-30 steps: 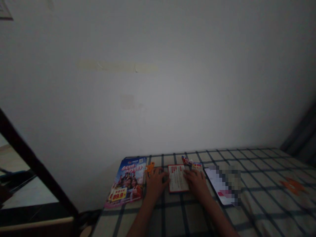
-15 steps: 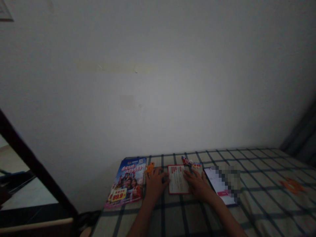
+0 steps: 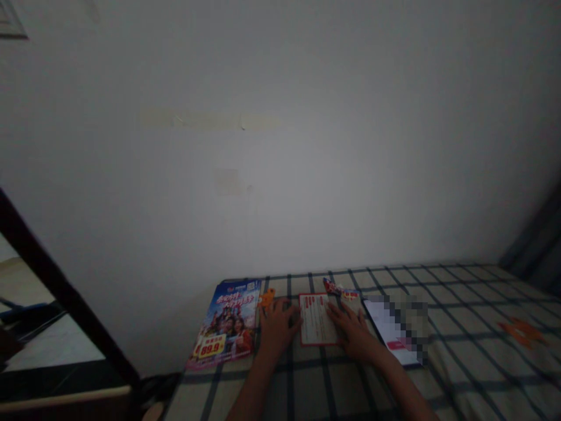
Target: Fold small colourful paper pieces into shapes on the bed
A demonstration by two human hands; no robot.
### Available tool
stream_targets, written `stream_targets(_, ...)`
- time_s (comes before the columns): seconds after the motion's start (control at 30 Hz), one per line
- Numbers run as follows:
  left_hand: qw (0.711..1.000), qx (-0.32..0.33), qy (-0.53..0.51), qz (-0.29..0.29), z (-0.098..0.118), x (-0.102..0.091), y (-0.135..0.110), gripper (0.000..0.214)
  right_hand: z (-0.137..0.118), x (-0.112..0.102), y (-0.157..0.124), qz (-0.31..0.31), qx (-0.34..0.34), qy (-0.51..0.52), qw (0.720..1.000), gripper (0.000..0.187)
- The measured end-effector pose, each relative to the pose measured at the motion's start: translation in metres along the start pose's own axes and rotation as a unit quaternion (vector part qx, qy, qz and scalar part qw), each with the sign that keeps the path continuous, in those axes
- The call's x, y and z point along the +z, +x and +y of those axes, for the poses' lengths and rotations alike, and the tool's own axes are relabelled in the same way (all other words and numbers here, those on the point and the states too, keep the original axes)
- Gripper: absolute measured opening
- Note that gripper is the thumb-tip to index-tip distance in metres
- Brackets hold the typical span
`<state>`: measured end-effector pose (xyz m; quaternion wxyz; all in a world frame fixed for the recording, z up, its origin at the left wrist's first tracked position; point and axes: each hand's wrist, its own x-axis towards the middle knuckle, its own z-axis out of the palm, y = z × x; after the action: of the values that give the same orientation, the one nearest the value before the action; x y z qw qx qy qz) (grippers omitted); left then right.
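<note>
The left hand (image 3: 280,321) has its fingers spread and curved, thumb and fingertips by the left edge of a small red-bordered sheet (image 3: 314,324); whether they touch it is hard to tell. The right hand (image 3: 354,332), fingers fanned out, lies over the sheet's right edge and hides part of it. The sheet lies flat between them; its red headings and lines of print are too small to read. Just beyond the right hand is a crumpled colourful piece (image 3: 342,290), its lettering illegible. To the right sits a screened device (image 3: 390,327), its far right part masked by blocks. Left of the left hand, a glossy flyer (image 3: 228,321) reads "89.9" on a yellow label; its white title is blurred. All rest on checked cloth (image 3: 464,304). At far left, a wall frame (image 3: 12,22) is cut off.
</note>
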<state>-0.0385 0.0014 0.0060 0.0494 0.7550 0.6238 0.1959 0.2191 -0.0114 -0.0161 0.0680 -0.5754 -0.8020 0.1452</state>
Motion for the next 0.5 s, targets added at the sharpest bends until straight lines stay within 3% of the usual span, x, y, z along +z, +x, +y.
stream_targets(0.23,1.000,0.006,0.013,0.005,-0.001,0.005,-0.001,0.039,0.002,0.003,-0.003,0.039,-0.003,0.033,0.999,0.083)
stream_targets(0.5,1.000,0.023,-0.007,0.015,0.002,0.009,-0.005,0.033,-0.015,-0.005,-0.014,0.037,-0.002,0.062,0.997,0.075)
